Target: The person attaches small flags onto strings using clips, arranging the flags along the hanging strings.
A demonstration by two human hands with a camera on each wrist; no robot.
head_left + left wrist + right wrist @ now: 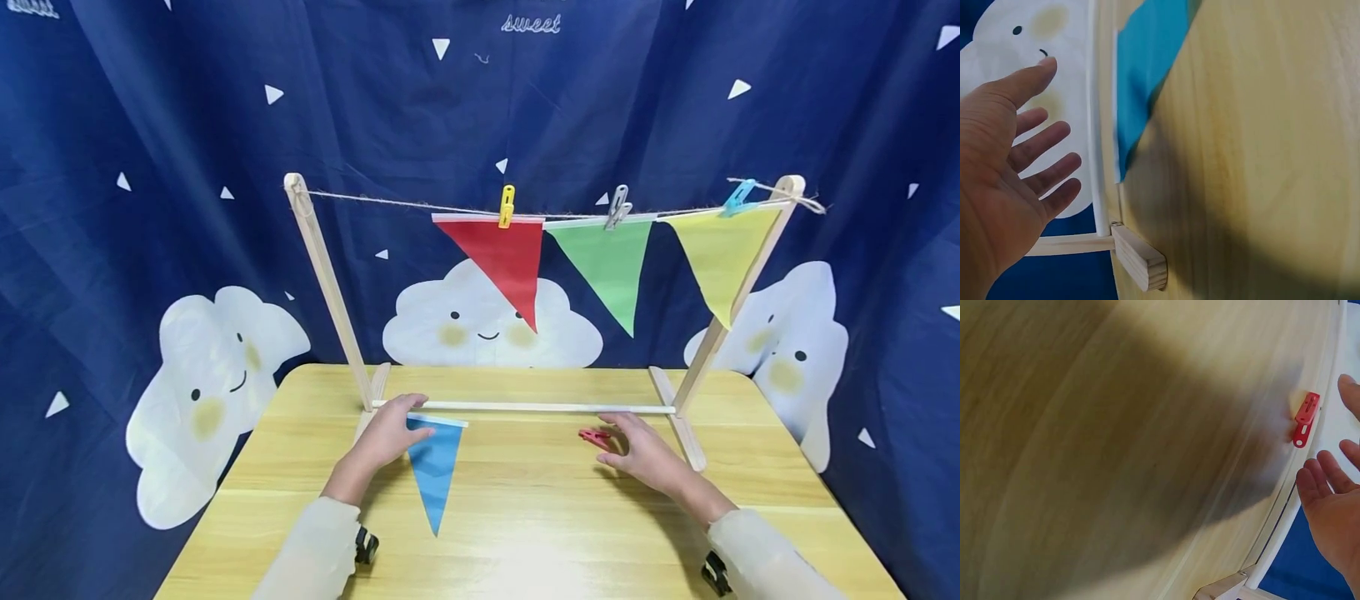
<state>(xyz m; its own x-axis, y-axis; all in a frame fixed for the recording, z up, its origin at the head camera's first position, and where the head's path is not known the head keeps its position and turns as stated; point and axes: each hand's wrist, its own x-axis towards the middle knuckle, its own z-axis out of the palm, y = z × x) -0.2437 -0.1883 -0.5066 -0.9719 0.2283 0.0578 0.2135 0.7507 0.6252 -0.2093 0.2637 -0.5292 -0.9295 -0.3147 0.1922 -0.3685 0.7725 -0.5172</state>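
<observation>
A blue triangular pennant with a white top edge lies on the table. My left hand is over its upper left corner, thumb and fingers spread and holding nothing; the left wrist view shows the fingers apart above the pennant. On the right, a red clothespin lies on the table just behind the lower crossbar's near side. Close beside it hovers my right hand, fingers loosely parted. In the right wrist view the clothespin sits apart from the fingertips.
A wooden frame has two posts, a white crossbar and a string. Red, green and yellow pennants hang from it by yellow, grey and blue clothespins. A dark blue curtain stands behind.
</observation>
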